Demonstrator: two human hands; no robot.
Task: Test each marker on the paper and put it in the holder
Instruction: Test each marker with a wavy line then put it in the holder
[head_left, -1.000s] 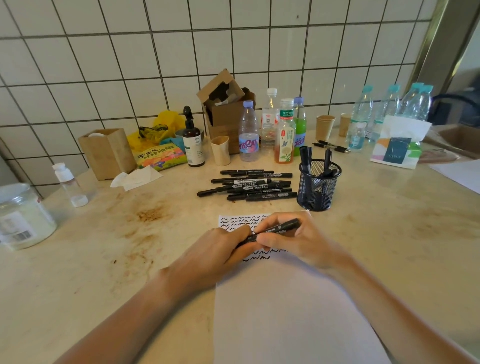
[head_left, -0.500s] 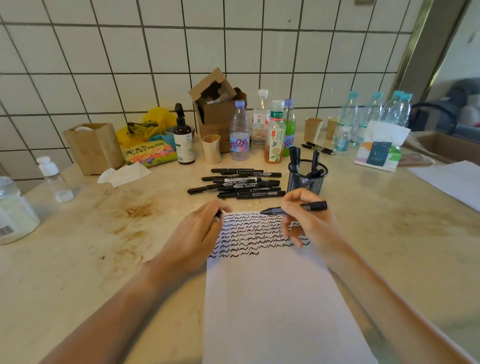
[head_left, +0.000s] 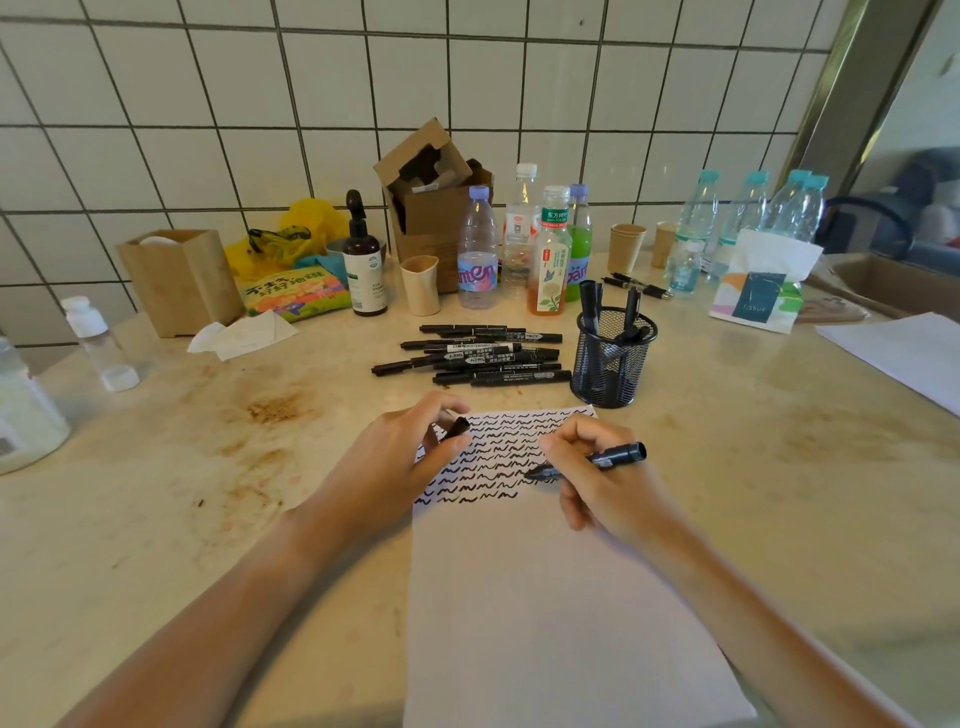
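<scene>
Gripping marker (head_left: 597, 462) in right hand (head_left: 602, 483), cap (head_left: 457, 428) pinched in left hand (head_left: 410, 457); we risk smearing wet ink on paper (head_left: 545, 597).

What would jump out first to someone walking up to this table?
Rows of black squiggles fill the top of the paper, where the right hand holds an uncapped marker and the left hand pinches its cap. Behind lies a pile of markers beside a mesh holder.

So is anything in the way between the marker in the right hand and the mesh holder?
Nothing visible: the marker in the right hand has bare paper and table up to the mesh holder. The left hand holds its cap.
</scene>
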